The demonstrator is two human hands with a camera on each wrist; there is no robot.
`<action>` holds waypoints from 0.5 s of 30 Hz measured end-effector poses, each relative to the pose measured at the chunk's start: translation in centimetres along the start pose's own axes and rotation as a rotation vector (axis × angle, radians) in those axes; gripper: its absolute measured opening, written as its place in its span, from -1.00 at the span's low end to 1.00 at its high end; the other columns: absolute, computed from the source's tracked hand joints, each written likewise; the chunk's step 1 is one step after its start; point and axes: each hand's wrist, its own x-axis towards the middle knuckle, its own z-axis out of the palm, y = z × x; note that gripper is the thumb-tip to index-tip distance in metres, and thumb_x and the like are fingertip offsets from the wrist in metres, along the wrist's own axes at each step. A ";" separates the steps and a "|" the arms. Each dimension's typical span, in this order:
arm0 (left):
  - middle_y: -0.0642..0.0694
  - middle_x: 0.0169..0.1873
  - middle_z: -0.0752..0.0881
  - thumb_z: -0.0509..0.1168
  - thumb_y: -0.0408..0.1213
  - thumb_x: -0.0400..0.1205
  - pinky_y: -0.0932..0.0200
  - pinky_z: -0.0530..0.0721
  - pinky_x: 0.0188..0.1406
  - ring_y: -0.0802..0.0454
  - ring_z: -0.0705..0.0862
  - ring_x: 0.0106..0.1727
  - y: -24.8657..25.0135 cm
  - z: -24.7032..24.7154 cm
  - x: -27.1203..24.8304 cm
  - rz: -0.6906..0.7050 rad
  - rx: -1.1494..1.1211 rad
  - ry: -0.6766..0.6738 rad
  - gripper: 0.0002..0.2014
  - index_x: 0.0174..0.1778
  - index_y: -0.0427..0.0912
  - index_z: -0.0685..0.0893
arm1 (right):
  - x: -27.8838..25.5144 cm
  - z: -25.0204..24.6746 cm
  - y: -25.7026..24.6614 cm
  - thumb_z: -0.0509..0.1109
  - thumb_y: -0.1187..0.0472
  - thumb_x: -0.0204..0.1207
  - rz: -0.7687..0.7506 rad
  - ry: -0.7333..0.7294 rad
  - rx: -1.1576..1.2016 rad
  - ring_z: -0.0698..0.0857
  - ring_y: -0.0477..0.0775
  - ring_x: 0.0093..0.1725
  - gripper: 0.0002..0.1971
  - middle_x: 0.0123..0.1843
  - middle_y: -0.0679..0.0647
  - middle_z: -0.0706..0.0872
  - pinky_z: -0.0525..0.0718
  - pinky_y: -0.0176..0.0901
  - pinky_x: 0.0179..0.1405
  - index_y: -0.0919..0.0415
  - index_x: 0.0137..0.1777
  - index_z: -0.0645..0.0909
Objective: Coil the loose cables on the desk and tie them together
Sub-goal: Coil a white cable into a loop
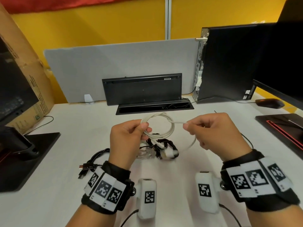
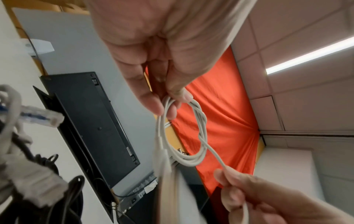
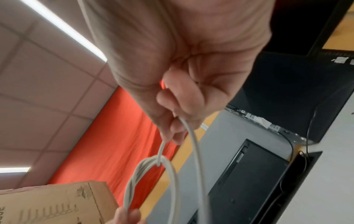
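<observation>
Wrist-view-only twist in white cable (image 3: 134, 178)

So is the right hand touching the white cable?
Touching. The right wrist view shows the right hand pinching the white cable between its fingertips; the head view shows the same pinch.

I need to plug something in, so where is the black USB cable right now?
In the head view the black USB cable lies on the white desk, just left of the left hand and its wrist strap, with its plugs pointing toward the person.
</observation>
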 end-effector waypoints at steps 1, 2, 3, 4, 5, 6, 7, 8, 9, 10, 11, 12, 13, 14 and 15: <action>-0.10 -0.35 0.83 0.36 -0.42 0.63 0.06 0.81 -0.20 -0.15 0.81 -0.28 0.0 -0.1 0.1 -0.003 0.003 0.008 -0.72 -0.32 0.00 0.81 | 0.0 -0.2 0.0 0.56 0.15 0.43 -0.013 -0.013 -0.037 0.56 -0.16 -0.67 -0.85 -0.61 -0.08 0.66 0.52 -0.42 -0.61 0.04 -0.37 0.79; -0.10 -0.35 0.83 0.37 -0.42 0.63 0.08 0.81 -0.21 -0.12 0.81 -0.30 -0.1 -0.1 0.1 -0.009 0.001 0.009 -0.72 -0.32 0.00 0.81 | 0.1 -0.4 0.0 0.56 0.16 0.44 -0.035 -0.020 -0.085 0.63 -0.14 -0.64 -0.88 -0.55 -0.06 0.71 0.57 -0.41 -0.55 0.01 -0.32 0.80; -0.10 -0.35 0.83 0.37 -0.42 0.63 0.12 0.81 -0.24 -0.08 0.80 -0.34 -0.1 -0.1 0.1 -0.022 -0.007 0.002 -0.74 -0.30 -0.01 0.81 | 0.2 -0.4 0.2 0.55 0.19 0.44 -0.061 -0.012 -0.122 0.70 -0.13 -0.58 -0.90 -0.45 -0.05 0.74 0.63 -0.37 -0.47 0.00 -0.27 0.82; -0.10 -0.36 0.83 0.36 -0.42 0.63 0.18 0.80 -0.29 -0.03 0.79 -0.38 0.0 0.0 0.0 -0.042 -0.027 -0.012 -0.76 -0.29 -0.05 0.81 | 0.3 -0.4 0.3 0.56 0.23 0.44 -0.086 0.009 -0.146 0.73 -0.15 -0.52 -0.91 -0.35 -0.06 0.75 0.67 -0.33 -0.38 0.01 -0.23 0.83; -0.12 -0.36 0.83 0.36 -0.43 0.63 0.24 0.78 -0.33 -0.01 0.78 -0.41 0.1 0.1 -0.1 -0.072 -0.062 -0.028 -0.78 -0.27 -0.09 0.82 | 0.4 -0.4 0.5 0.57 0.25 0.42 -0.107 0.037 -0.169 0.75 -0.18 -0.45 -0.90 -0.27 -0.09 0.74 0.67 -0.34 -0.30 0.01 -0.21 0.83; -0.14 -0.36 0.83 0.35 -0.42 0.63 0.27 0.77 -0.35 -0.01 0.77 -0.42 0.2 0.2 -0.3 -0.108 -0.107 -0.042 -0.79 -0.26 -0.13 0.82 | 0.5 -0.3 0.7 0.59 0.26 0.39 -0.124 0.067 -0.193 0.74 -0.24 -0.38 -0.88 -0.25 -0.12 0.73 0.64 -0.40 -0.25 -0.02 -0.20 0.84; -0.16 -0.36 0.83 0.34 -0.42 0.63 0.28 0.77 -0.34 -0.02 0.77 -0.42 0.4 0.4 -0.4 -0.143 -0.155 -0.055 -0.80 -0.25 -0.16 0.82 | 0.5 -0.1 0.8 0.62 0.24 0.35 -0.134 0.095 -0.202 0.72 -0.28 -0.33 -0.87 -0.28 -0.14 0.75 0.60 -0.49 -0.24 -0.05 -0.23 0.83; -0.18 -0.35 0.83 0.34 -0.42 0.64 0.27 0.77 -0.33 -0.03 0.76 -0.41 0.5 0.6 -0.5 -0.175 -0.206 -0.065 -0.80 -0.25 -0.18 0.82 | 0.6 0.1 0.9 0.64 0.24 0.32 -0.132 0.118 -0.182 0.72 -0.30 -0.32 -0.85 -0.33 -0.15 0.77 0.57 -0.55 -0.26 -0.08 -0.26 0.82; -0.21 -0.34 0.83 0.33 -0.42 0.64 0.26 0.78 -0.33 -0.04 0.76 -0.42 0.6 0.8 -0.7 -0.201 -0.254 -0.073 -0.80 -0.25 -0.21 0.82 | 0.6 0.3 1.0 0.66 0.24 0.29 -0.124 0.128 -0.134 0.74 -0.29 -0.33 -0.83 -0.38 -0.16 0.79 0.59 -0.56 -0.28 -0.10 -0.30 0.82; -0.23 -0.33 0.83 0.33 -0.43 0.63 0.26 0.78 -0.33 -0.04 0.76 -0.42 0.8 1.0 -0.8 -0.218 -0.296 -0.079 -0.80 -0.25 -0.22 0.82 | 0.6 0.5 1.1 0.66 0.27 0.29 -0.115 0.120 -0.075 0.76 -0.25 -0.34 -0.82 -0.39 -0.16 0.80 0.64 -0.53 -0.28 -0.08 -0.31 0.82; -0.24 -0.33 0.83 0.33 -0.44 0.63 0.27 0.78 -0.33 -0.04 0.76 -0.43 0.9 1.3 -0.9 -0.225 -0.327 -0.083 -0.79 -0.26 -0.24 0.82 | 0.6 0.8 1.0 0.64 0.31 0.30 -0.112 0.095 -0.004 0.80 -0.17 -0.32 -0.82 -0.37 -0.13 0.82 0.70 -0.43 -0.23 -0.04 -0.30 0.83; -0.25 -0.33 0.82 0.33 -0.44 0.63 0.27 0.78 -0.34 -0.04 0.76 -0.42 1.1 1.5 -1.0 -0.225 -0.349 -0.083 -0.80 -0.26 -0.25 0.82 | 0.5 1.1 0.9 0.61 0.36 0.33 -0.107 0.061 0.087 0.83 -0.07 -0.28 -0.82 -0.34 -0.06 0.84 0.76 -0.29 -0.18 0.02 -0.27 0.84; -0.27 -0.32 0.82 0.34 -0.44 0.63 0.27 0.78 -0.33 -0.05 0.77 -0.41 1.2 1.6 -1.0 -0.221 -0.362 -0.079 -0.81 -0.25 -0.26 0.82 | 0.4 1.5 0.8 0.57 0.41 0.37 -0.096 0.027 0.187 0.84 0.02 -0.23 -0.82 -0.30 0.02 0.85 0.79 -0.18 -0.14 0.08 -0.23 0.84; -0.28 -0.31 0.83 0.34 -0.44 0.62 0.27 0.78 -0.33 -0.06 0.78 -0.39 1.2 1.7 -1.1 -0.216 -0.370 -0.071 -0.83 -0.22 -0.29 0.82 | 0.3 1.7 0.7 0.52 0.46 0.41 -0.079 -0.006 0.285 0.85 0.09 -0.19 -0.81 -0.26 0.08 0.86 0.81 -0.13 -0.13 0.15 -0.20 0.84; -0.29 -0.30 0.83 0.35 -0.44 0.62 0.27 0.78 -0.31 -0.07 0.79 -0.37 1.2 1.8 -1.1 -0.212 -0.374 -0.061 -0.85 -0.20 -0.31 0.82 | 0.2 1.9 0.6 0.48 0.50 0.44 -0.057 -0.029 0.369 0.85 0.13 -0.16 -0.80 -0.23 0.14 0.86 0.81 -0.13 -0.13 0.20 -0.18 0.84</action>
